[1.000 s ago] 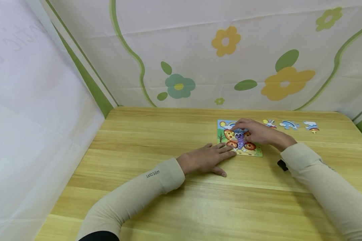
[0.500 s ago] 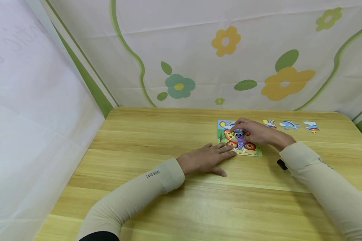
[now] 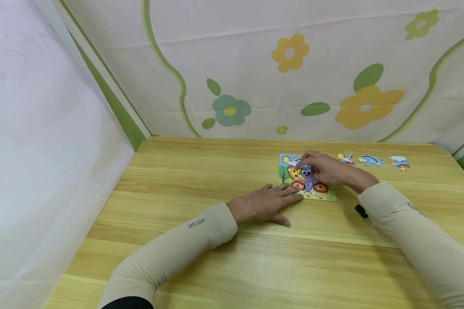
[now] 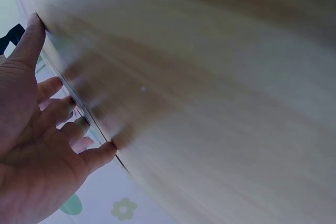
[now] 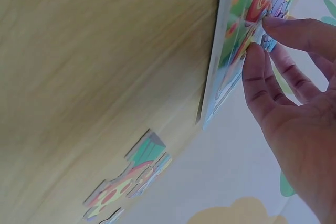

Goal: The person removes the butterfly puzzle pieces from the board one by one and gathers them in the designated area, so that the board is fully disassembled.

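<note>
Nearest, left hand (image 3: 264, 204): fingers straight and spread, tips on the near-left part of the puzzle (image 3: 308, 185).
Puzzle: butterfly picture, flat on the bench (image 3: 201, 180).
Right hand (image 3: 328, 168): fingers bent, at the picture; cannot tell whether they pinch anything.
Loose pieces (image 3: 371, 160): three, right of the puzzle.

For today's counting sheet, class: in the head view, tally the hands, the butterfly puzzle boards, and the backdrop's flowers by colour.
Hands (left hand, right hand): 2
Butterfly puzzle board: 1
Orange flowers: 2
Green flowers: 2
Teal flower: 1
Total: 8
</note>
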`<state>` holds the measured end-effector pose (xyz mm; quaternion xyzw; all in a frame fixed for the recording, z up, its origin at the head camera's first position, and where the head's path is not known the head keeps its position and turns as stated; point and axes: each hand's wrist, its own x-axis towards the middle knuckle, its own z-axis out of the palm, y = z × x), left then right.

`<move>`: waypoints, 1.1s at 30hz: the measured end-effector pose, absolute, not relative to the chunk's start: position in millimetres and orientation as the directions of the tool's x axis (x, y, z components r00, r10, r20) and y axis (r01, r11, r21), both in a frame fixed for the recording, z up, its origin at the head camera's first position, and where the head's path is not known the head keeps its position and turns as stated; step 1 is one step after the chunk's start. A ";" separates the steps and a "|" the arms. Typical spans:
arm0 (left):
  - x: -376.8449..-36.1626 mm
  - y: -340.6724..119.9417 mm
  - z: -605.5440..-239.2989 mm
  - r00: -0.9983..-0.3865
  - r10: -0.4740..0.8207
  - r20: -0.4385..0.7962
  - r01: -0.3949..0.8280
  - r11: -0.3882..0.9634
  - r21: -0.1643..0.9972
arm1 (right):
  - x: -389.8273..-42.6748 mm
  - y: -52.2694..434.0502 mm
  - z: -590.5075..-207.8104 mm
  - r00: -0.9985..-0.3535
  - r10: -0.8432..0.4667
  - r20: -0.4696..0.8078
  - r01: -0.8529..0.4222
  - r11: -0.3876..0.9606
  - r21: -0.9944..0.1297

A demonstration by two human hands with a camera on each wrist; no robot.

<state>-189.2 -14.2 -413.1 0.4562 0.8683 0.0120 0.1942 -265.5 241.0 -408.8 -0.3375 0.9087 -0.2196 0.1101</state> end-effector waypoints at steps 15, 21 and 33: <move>-188.8 -15.1 -411.4 -0.505 0.800 -0.325 0.791 0.580 0.196 | -267.8 240.6 -410.5 -0.749 -0.663 -0.014 -0.583 0.668 -0.461; -188.9 -15.4 -411.2 -0.504 0.801 -0.323 0.792 0.578 0.195 | -269.9 240.5 -411.7 -0.754 -0.657 -0.011 -0.580 0.673 -0.459; -188.9 -15.4 -411.4 -0.508 0.797 -0.327 0.785 0.584 0.204 | -270.0 240.4 -409.7 -0.757 -0.653 -0.027 -0.571 0.681 -0.459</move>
